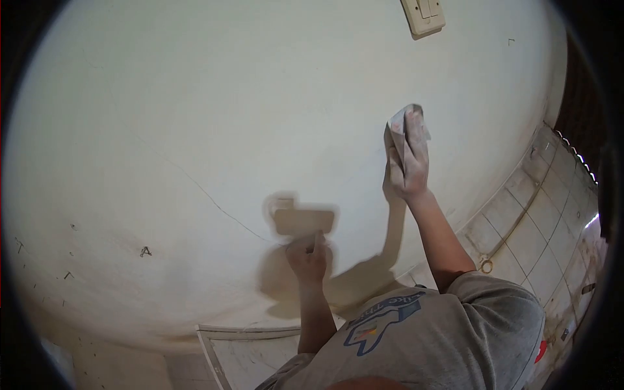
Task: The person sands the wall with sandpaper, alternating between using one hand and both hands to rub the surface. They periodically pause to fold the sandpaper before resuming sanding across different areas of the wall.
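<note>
Where our right grip lies against the pale wall, it is closed on a folded, light-coloured sheet, the fingers stretched along it and its edges showing past them. Below and to the left, our left grip is near the wall, its fingers partly curled and one pointing up — we cannot tell whether it holds anything. Dark shadows fall just beside it, and a thin crack runs down the wall towards it. Above the sheet we see a cream switch plate; below our arms, our grey shirt and a white frame. Farther right are stained tiles — with a small ring near their left edge.
</note>
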A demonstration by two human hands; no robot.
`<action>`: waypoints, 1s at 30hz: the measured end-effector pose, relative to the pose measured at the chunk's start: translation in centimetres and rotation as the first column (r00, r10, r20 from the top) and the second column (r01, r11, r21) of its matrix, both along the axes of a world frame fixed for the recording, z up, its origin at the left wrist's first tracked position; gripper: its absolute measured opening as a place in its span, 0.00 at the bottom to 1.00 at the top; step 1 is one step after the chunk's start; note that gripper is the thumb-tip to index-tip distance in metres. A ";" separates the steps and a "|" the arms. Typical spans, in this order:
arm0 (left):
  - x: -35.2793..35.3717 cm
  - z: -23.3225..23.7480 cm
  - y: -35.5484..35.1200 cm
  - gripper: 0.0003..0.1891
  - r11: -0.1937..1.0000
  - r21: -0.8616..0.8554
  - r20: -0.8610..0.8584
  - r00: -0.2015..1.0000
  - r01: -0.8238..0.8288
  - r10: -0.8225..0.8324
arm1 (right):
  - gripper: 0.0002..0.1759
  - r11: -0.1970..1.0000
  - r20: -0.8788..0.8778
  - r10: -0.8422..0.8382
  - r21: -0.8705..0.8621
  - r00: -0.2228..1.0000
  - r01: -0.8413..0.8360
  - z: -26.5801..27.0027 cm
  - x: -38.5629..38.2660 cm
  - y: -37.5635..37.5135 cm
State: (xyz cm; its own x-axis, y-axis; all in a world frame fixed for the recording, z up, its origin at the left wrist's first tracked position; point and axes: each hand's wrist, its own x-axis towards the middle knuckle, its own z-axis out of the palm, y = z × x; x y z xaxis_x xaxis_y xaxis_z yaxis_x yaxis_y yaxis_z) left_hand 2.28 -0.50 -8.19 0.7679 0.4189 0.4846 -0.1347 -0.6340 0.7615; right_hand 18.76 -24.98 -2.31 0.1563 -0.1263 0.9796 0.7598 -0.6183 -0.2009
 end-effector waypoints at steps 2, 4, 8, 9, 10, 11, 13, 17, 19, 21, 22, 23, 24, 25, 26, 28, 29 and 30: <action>0.1 0.5 -0.6 0.13 1.000 -0.011 0.022 1.000 0.000 0.000 | 0.32 1.000 -0.027 -0.001 0.029 1.000 0.002 0.6 -0.6 0.4; 0.0 0.8 -0.7 0.13 0.998 -0.056 -0.049 0.999 -0.017 0.015 | 0.32 0.997 -0.035 0.078 -0.001 0.996 -0.078 0.7 -1.7 2.2; 0.5 -0.5 -0.2 0.17 0.999 0.033 0.069 0.998 -0.008 0.006 | 0.31 0.912 -0.141 0.273 -0.277 0.951 -0.303 -1.5 -5.1 4.3; 0.5 -0.6 -0.3 0.15 1.000 0.017 0.050 0.999 -0.012 0.011 | 0.31 0.867 -0.197 0.282 -0.366 0.939 -0.338 -1.8 -5.3 4.4; 0.4 -0.7 -0.2 0.14 1.000 0.001 0.031 0.999 -0.019 0.019 | 0.31 0.898 -0.143 0.254 -0.334 0.957 -0.288 -2.0 -4.6 4.0; 0.3 -0.6 -0.3 0.12 0.999 -0.013 0.014 0.999 -0.029 0.029 | 0.32 0.924 -0.088 0.225 -0.297 0.970 -0.241 -2.3 -3.5 3.0; -0.1 0.8 -0.7 0.12 0.999 0.049 0.017 1.000 -0.014 0.013 | 0.32 0.969 -0.002 0.181 -0.169 0.983 -0.179 -2.1 -1.2 1.1; -0.2 1.0 -0.9 0.13 0.999 0.019 -0.084 0.995 -0.044 0.046 | 0.28 0.978 -0.065 0.156 0.153 0.986 -0.145 0.1 -0.9 0.8; -0.1 1.2 -1.5 0.15 0.998 -0.053 -0.028 0.999 -0.037 0.036 | 0.27 0.959 -0.082 0.231 0.187 0.969 -0.213 0.4 -3.0 3.4; -0.3 1.7 -1.7 0.16 0.998 -0.045 -0.041 0.998 -0.046 0.044 | 0.26 0.942 -0.118 0.323 0.129 0.939 -0.308 -1.4 -5.0 5.1; -0.4 2.1 -1.7 0.16 0.998 -0.008 -0.077 0.995 -0.059 0.058 | 0.26 0.928 -0.147 0.374 0.047 0.916 -0.371 -2.9 -5.3 5.9; -0.5 2.4 -1.6 0.16 0.997 0.030 -0.113 0.991 -0.071 0.074 | 0.25 0.939 -0.145 0.338 -0.022 0.930 -0.345 -4.0 -5.2 6.2; -0.6 2.5 -1.7 0.15 0.997 0.050 -0.094 0.993 -0.067 0.071 | 0.25 0.945 -0.142 0.301 -0.091 0.943 -0.316 -4.7 -5.1 6.2; -0.6 2.6 -1.8 0.15 0.996 0.071 -0.073 0.995 -0.062 0.068 | 0.25 0.946 -0.135 0.264 -0.160 0.955 -0.284 -5.2 -4.9 6.0; -0.5 2.7 -1.7 0.15 0.994 0.088 -0.050 0.997 -0.057 0.061 | 0.24 0.960 -0.116 0.254 -0.093 0.960 -0.265 -5.2 -4.0 5.5; -0.3 2.1 -1.4 0.15 0.998 0.022 -0.056 0.997 -0.060 0.061 | 0.24 0.973 -0.085 0.232 0.028 0.969 -0.231 -3.1 -2.4 3.6; -0.3 1.7 -1.3 0.15 0.998 -0.019 -0.064 0.996 -0.065 0.063 | 0.24 0.979 -0.074 0.190 0.094 0.979 -0.183 -1.6 -1.8 2.4; -0.3 1.6 -1.4 0.15 0.997 -0.023 -0.058 0.996 -0.067 0.065 | 0.25 0.978 -0.065 0.149 0.158 0.987 -0.137 0.0 -1.3 1.4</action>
State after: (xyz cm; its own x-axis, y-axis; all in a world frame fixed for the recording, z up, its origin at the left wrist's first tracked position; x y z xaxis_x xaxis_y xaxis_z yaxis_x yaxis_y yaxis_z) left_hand 2.00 -1.90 -6.60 0.7645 0.4812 0.4290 -0.0486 -0.6206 0.7826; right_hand 17.48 -23.59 -2.32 0.2572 -0.2442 0.9350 0.8170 -0.4618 -0.3454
